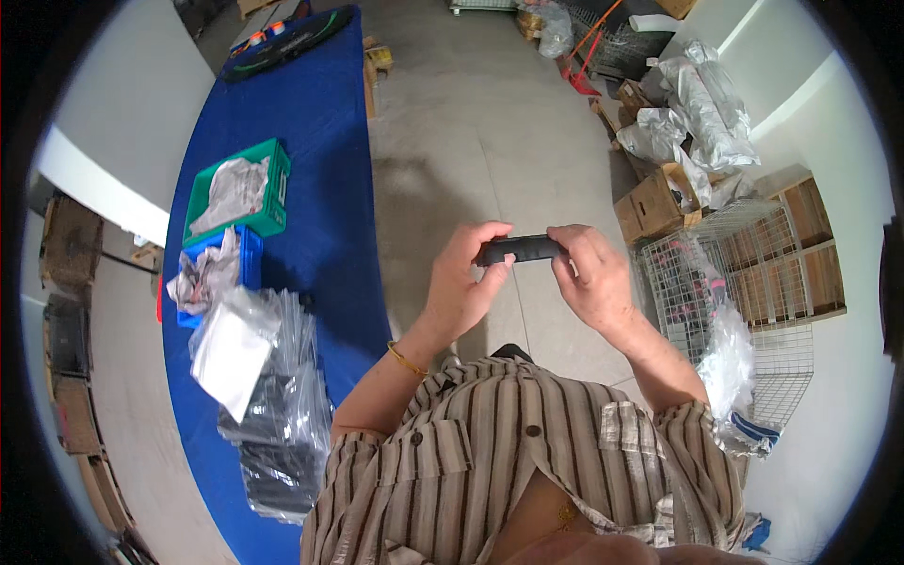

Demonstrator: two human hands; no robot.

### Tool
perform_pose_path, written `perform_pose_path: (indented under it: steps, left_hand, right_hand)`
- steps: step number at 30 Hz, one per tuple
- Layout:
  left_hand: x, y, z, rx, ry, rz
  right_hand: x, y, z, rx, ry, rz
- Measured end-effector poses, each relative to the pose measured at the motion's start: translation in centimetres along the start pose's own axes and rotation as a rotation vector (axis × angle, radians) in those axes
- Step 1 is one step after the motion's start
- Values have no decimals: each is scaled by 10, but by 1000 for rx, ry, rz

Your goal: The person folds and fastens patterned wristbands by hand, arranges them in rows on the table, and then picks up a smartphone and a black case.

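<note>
I see a slim black bar-shaped device [520, 250] held level in the air above the grey floor [471, 122], in front of the striped shirt [527, 452]. My left hand [466, 282] pinches its left end, fingers curled narrow over the top edge with the thumb underneath. My right hand [591, 273] grips the other end the same way, fingers folded tightly over the top, so the bar spans the gap between the two sets of fingertips. A gold bangle [405, 360] sits on the left wrist, below those fingers.

Well to the left of the left fingers runs the table with a blue cloth [320, 169]. On it, nearest, lies a heap of clear plastic bags [273, 395] with dark items inside. Further out stand a blue bin [247, 264] with crumpled wrapping and a green bin [268, 188] holding more.

To the right of the right fingers stands a wire cage [725, 282] with bagged goods, just beyond it wooden crates [800, 254]. Up and right of that hand sit an open cardboard box [650, 202] and silver foil bags [697, 104].
</note>
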State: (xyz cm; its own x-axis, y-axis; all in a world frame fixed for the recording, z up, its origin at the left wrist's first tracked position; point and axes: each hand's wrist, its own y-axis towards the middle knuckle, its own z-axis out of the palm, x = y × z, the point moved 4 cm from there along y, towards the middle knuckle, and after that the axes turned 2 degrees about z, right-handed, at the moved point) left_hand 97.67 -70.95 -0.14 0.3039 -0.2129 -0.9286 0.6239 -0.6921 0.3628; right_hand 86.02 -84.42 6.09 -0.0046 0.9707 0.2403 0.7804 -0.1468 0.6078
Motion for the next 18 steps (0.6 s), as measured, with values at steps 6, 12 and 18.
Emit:
perform_pose_path:
  steps: [6,12,18]
  left_hand:
    - [17,77,6,36,-159,-199]
    - [-5,177,5,51,-242,-254]
    - [-41,297,-1,11,-312,447]
  right_hand:
    - [-63,41,14,117,387,310]
    - [-136,112,12,230,653,15]
    - [-207,242,-1,317,1072,-206]
